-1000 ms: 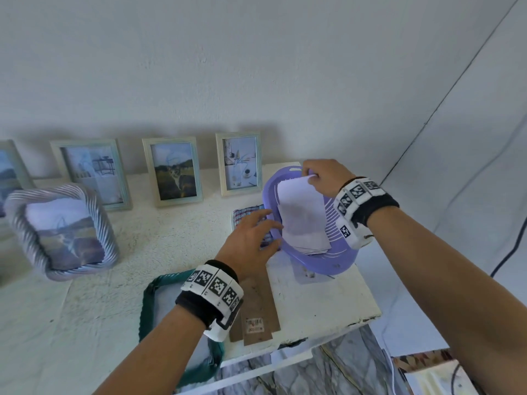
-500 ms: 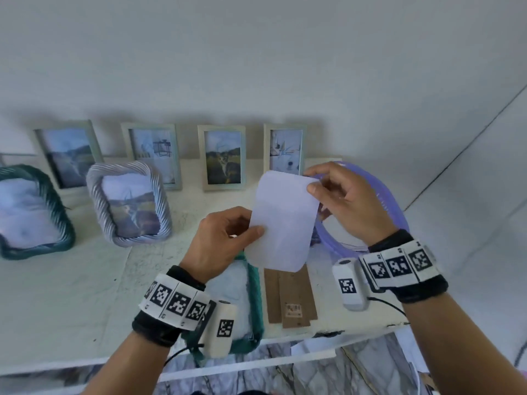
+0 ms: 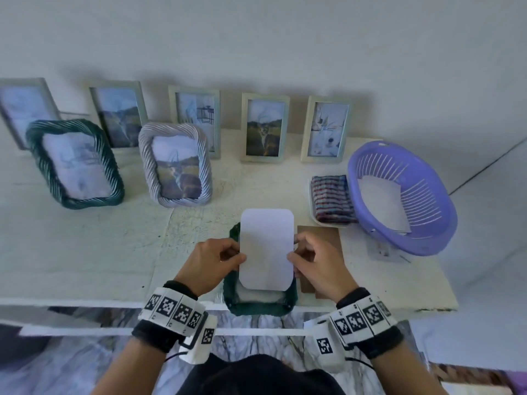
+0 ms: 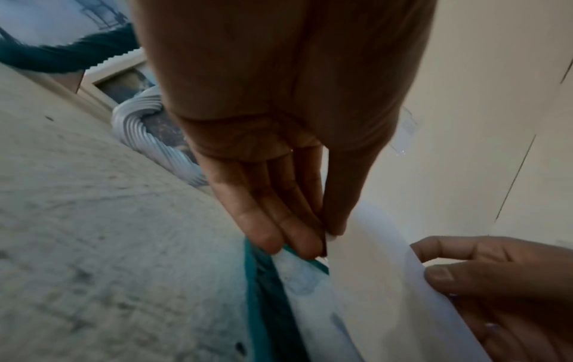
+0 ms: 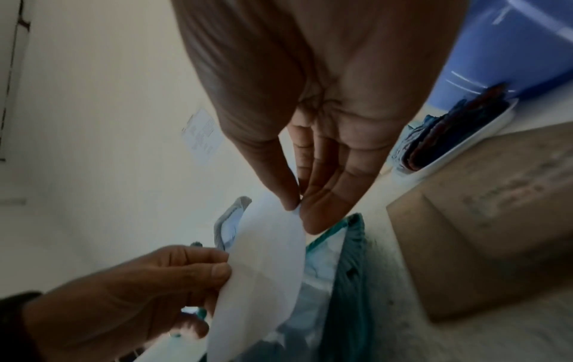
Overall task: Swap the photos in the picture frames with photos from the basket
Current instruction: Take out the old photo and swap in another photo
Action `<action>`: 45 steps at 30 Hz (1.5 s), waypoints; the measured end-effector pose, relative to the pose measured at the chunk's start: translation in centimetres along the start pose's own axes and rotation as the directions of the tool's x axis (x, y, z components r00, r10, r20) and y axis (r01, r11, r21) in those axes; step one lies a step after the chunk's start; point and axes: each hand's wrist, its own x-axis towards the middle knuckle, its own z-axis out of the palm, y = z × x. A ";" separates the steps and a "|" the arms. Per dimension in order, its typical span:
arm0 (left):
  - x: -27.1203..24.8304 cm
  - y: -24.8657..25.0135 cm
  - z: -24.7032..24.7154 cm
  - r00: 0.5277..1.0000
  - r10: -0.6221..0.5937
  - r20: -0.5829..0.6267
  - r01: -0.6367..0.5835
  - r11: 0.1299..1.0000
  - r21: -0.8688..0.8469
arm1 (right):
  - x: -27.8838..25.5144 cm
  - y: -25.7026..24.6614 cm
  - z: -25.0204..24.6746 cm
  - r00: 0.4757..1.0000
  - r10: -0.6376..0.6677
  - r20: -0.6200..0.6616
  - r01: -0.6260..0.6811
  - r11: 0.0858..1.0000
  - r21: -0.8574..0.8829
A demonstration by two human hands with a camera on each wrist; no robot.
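We hold a blank-backed photo (image 3: 266, 249) pinched by its side edges, left hand (image 3: 212, 263) and right hand (image 3: 319, 266), above the dark green frame (image 3: 258, 305) lying face down at the desk's front edge. We judge the insertion step is in hand; next calls for lowering it squarely into the frame's opening.

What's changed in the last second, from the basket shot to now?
The right hand lifted a photo out of the basket; the left hand left the basket and pinched it too, over the green frame. Standing frames, cloth and cardboard stayed put.
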 end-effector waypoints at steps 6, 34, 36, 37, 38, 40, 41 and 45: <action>-0.5 -0.4 0.0 0.999 -0.018 -0.050 0.024 0.993 0.114 | 0.1 0.8 1.5 1.000 -0.019 0.000 0.019 0.965 -0.263; -0.7 -2.7 0.9 0.998 0.004 -0.070 0.005 0.991 0.136 | -0.1 0.5 3.0 1.000 0.011 0.023 0.002 0.872 -0.489; -0.8 -2.7 1.0 0.998 0.004 -0.068 0.005 0.991 0.130 | -0.1 0.6 3.0 1.000 0.013 0.026 0.002 0.871 -0.490; -0.8 -2.7 1.0 0.998 0.002 -0.066 0.007 0.992 0.128 | -0.1 0.6 3.0 0.999 0.013 0.029 0.003 0.871 -0.491; -0.8 -2.7 1.0 0.998 0.001 -0.065 0.007 0.992 0.125 | -0.1 0.6 3.0 0.999 0.013 0.032 0.004 0.871 -0.491; -0.8 -2.8 0.9 0.998 0.002 -0.065 0.006 0.993 0.118 | -0.1 0.5 3.0 0.999 0.006 0.035 0.012 0.873 -0.487; -0.8 -2.8 0.9 0.998 0.004 -0.067 0.003 0.993 0.114 | -0.2 0.5 3.0 0.999 0.000 0.037 0.017 0.875 -0.483; -0.9 -3.0 1.0 0.997 0.016 -0.076 -0.008 0.995 0.099 | -0.3 0.5 2.9 0.999 -0.015 0.031 0.028 0.886 -0.463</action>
